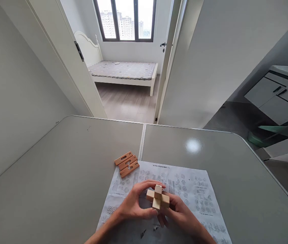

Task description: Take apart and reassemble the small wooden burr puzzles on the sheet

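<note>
A pale wooden burr puzzle (157, 196), made of interlocking square blocks, is held above a printed sheet. My left hand (136, 200) curves around its left side, with the thumb at its lower block and the fingers at its top. From the right, my right hand (177, 210) grips the puzzle, its fingers partly hidden behind and beneath the blocks. The printed sheet (216, 220) carries rows of small diagrams and lies under both hands. Beyond my left hand, several reddish-brown notched wooden pieces (127, 164) with numbers lie side by side, overlapping the sheet's upper left corner.
The grey table (57, 183) has a pale seam (142, 142) and a rounded metal-edged rim. Small dark bits (143, 234) rest on the sheet near me. Beyond the table, a doorway opens onto a bed (126, 70) beneath a window. A white cabinet (277, 96) stands at right.
</note>
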The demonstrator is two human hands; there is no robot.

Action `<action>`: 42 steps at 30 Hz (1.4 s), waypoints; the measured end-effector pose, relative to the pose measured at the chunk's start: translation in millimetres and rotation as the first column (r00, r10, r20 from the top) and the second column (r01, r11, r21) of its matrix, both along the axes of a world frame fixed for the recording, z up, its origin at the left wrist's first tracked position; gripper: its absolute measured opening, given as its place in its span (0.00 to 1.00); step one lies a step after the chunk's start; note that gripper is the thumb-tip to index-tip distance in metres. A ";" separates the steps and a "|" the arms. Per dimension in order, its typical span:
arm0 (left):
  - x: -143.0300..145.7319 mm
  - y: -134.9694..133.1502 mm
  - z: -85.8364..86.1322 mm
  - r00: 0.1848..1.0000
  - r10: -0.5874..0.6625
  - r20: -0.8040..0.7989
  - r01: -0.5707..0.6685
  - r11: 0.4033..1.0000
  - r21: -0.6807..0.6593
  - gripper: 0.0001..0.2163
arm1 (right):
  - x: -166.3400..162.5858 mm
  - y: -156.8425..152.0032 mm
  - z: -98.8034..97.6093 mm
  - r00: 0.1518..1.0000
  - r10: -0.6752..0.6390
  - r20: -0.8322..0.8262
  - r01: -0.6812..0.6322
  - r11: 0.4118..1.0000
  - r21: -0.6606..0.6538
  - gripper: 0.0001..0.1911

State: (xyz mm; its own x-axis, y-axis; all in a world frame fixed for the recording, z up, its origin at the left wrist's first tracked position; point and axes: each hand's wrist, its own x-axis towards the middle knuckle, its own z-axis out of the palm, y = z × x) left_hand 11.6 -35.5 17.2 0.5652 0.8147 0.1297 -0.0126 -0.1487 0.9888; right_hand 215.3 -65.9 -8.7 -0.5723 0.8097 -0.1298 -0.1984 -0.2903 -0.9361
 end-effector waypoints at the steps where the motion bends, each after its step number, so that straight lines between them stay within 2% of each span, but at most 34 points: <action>1: -0.6 -0.3 -0.4 1.000 0.012 -0.024 -0.012 1.000 -0.006 0.29 | -0.8 -0.4 -1.2 0.999 -0.037 0.002 0.037 0.999 -0.004 0.20; 5: -3.5 -3.3 -7.5 0.992 0.062 -0.111 -0.066 0.997 -0.029 0.35 | -5.7 -3.0 -6.0 0.971 -0.238 0.025 0.239 0.971 -0.024 0.18; 8: -3.8 -5.3 -12.1 0.986 0.081 -0.145 -0.089 0.995 -0.046 0.39 | -8.2 -4.6 -8.1 0.938 -0.333 0.096 0.331 0.943 0.041 0.18; 13: -1.0 -4.0 -8.4 0.987 0.106 -0.121 -0.114 0.992 -0.061 0.32 | -10.8 -7.9 -8.8 0.933 -0.333 0.135 0.310 0.936 0.167 0.19; 15: -0.3 -2.9 -6.4 0.989 0.117 -0.087 -0.123 0.990 -0.066 0.30 | -12.5 -10.6 -9.0 0.903 -0.401 0.154 0.370 0.909 0.193 0.20; 18: 0.1 -2.5 -6.1 0.987 0.140 -0.077 -0.146 0.986 -0.078 0.28 | -13.0 -13.5 -10.8 0.858 -0.488 0.158 0.464 0.870 0.166 0.22; 21: 0.5 -3.1 -7.3 0.982 0.160 -0.095 -0.168 0.982 -0.080 0.28 | -9.8 -12.6 -13.5 0.882 -0.453 0.133 0.436 0.889 0.140 0.21; 24: 1.0 -3.5 -6.0 0.981 0.146 -0.126 -0.157 0.984 -0.080 0.29 | -6.8 -9.4 -14.0 0.897 -0.418 0.147 0.383 0.898 0.218 0.20; 28: 0.7 -3.0 -1.0 0.985 0.094 -0.148 -0.107 0.991 -0.083 0.28 | -6.5 -7.7 -11.0 0.883 -0.424 0.202 0.344 0.877 0.334 0.20; 34: 0.0 -2.4 -0.8 0.984 0.093 -0.154 -0.108 0.990 -0.088 0.27 | -5.0 -7.7 -10.7 0.897 -0.380 0.226 0.290 0.892 0.347 0.22; 39: 0.1 -1.7 -3.9 0.981 0.123 -0.150 -0.141 0.983 -0.118 0.27 | -3.9 -6.3 -12.3 0.847 -0.462 0.263 0.299 0.823 0.483 0.20; 42: 0.8 -1.9 -1.8 0.980 0.126 -0.157 -0.146 0.982 -0.118 0.26 | -4.0 -6.7 -12.8 0.842 -0.464 0.274 0.289 0.818 0.497 0.19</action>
State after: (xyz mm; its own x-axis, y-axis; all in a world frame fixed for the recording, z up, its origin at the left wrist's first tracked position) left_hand 12.5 -37.4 15.5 0.4531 0.8896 -0.0578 0.1467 -0.0105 0.9891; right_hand 211.3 -72.6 -21.4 -0.1886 0.9722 0.1387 0.1745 0.1721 -0.9695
